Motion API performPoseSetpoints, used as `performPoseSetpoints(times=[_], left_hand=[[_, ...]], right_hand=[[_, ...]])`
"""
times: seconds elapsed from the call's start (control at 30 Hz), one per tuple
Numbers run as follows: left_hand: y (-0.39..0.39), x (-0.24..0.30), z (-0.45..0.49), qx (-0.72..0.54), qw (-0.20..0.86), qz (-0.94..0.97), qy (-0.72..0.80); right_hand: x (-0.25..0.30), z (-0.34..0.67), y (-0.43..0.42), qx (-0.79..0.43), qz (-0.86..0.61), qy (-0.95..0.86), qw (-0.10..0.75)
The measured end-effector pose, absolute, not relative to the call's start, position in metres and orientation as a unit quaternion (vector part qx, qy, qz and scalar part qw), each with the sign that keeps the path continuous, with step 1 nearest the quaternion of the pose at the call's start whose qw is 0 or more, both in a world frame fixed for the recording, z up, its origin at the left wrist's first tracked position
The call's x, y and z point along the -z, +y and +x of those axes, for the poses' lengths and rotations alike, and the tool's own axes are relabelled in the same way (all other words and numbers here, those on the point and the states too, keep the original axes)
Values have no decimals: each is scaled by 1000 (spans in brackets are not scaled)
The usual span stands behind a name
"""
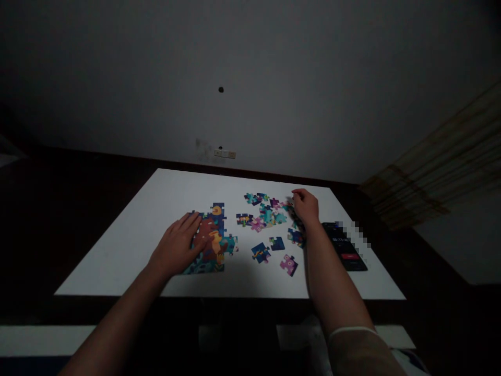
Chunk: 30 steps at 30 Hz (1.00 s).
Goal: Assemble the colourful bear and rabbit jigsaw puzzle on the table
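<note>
A partly joined jigsaw [214, 235] in blue, orange and red lies on a white board [133, 240]. My left hand [180, 244] rests flat on its left part, fingers stretched out. Several loose pieces [263, 215] are scattered to the right of it. My right hand [304, 206] is at the far right of that scatter, fingers curled in a pinch over a piece [290, 202] at its fingertips. Whether the piece is off the board I cannot tell.
A dark phone [344, 245] with a lit screen lies on the board just right of my right forearm. Three single pieces [288, 264] lie nearer the front edge. A dark table surrounds the board, with a grey wall behind.
</note>
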<state>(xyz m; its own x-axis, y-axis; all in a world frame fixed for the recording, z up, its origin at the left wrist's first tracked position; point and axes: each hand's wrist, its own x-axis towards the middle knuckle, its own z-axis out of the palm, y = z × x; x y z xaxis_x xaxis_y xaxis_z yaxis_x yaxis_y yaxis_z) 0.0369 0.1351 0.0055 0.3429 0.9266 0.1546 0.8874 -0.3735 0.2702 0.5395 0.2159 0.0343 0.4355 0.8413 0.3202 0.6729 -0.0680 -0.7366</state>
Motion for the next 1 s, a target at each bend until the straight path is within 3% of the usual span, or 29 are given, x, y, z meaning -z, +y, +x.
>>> performPoseSetpoints(times=[0.73, 1.0], left_hand=[[134, -13, 39, -94, 67, 817, 565], [133, -11, 41, -80, 76, 810, 575]], right_hand=[[-40, 529, 209, -91, -764, -544, 334], [-36, 526, 211, -125, -717, -624, 285]])
